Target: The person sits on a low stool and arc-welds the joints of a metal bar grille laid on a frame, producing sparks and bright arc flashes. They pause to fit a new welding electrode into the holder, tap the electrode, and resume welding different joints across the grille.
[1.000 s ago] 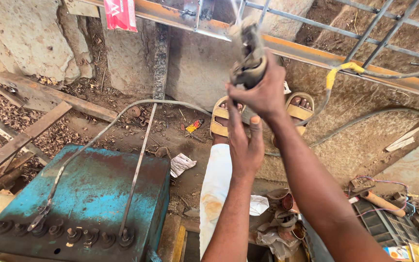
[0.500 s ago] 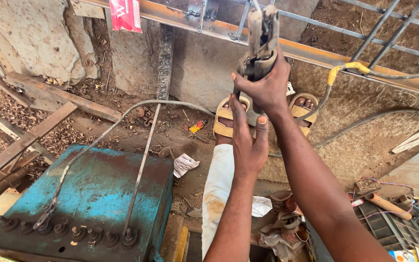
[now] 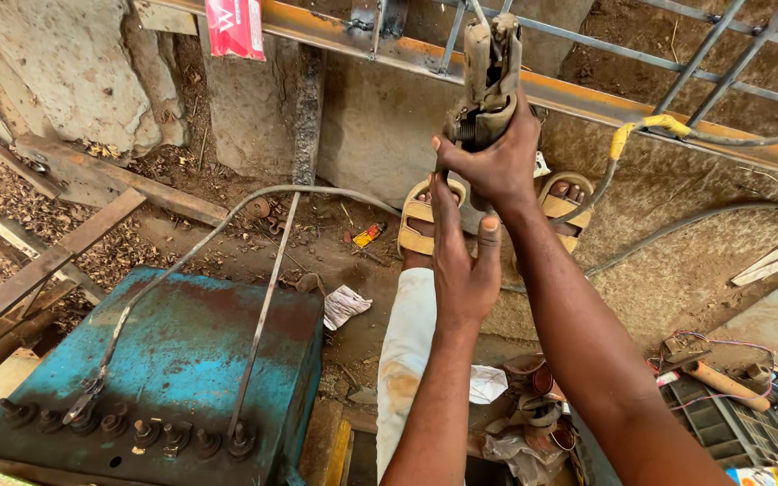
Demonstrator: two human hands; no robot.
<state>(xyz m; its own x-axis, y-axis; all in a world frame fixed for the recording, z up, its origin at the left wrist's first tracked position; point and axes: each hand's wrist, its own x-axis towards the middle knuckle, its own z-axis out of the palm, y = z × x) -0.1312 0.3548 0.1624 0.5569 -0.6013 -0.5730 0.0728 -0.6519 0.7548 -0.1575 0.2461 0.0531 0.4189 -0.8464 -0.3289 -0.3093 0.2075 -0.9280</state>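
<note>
Both arms reach up and forward from the bottom edge, forearms nearly parallel, the wrists meeting below the orange steel bar (image 3: pixel 587 97) that crosses the top of the view.

The right hand (image 3: pixel 497 157) is the higher one. Its fingers are clamped round the grip of a worn electrode holder (image 3: pixel 490 67), a tan tool that stands almost upright, its head just under the orange steel bar and overlapping it. A thin rod pokes from the top of the tool and is cut off by the upper edge, so its tip is not visible.

The left hand (image 3: pixel 463 261) sits directly beneath the right one, below the orange steel bar. Its fingers point upward and lie close together; the thumb is pressed to the side. The fingertips run up behind the right hand's knuckles, so whether they grasp the tool's lower end or only touch the right hand cannot be told.

A yellow-sleeved cable (image 3: pixel 641 130) hangs to the right of the tool, just under the orange steel bar. Far below the bar, two sandalled feet (image 3: pixel 425 216) stand on the ground, partly hidden by the hands. Well down and left of the bar is a rusty teal welding machine (image 3: pixel 182 360), its near edge cut off by the frame.
</note>
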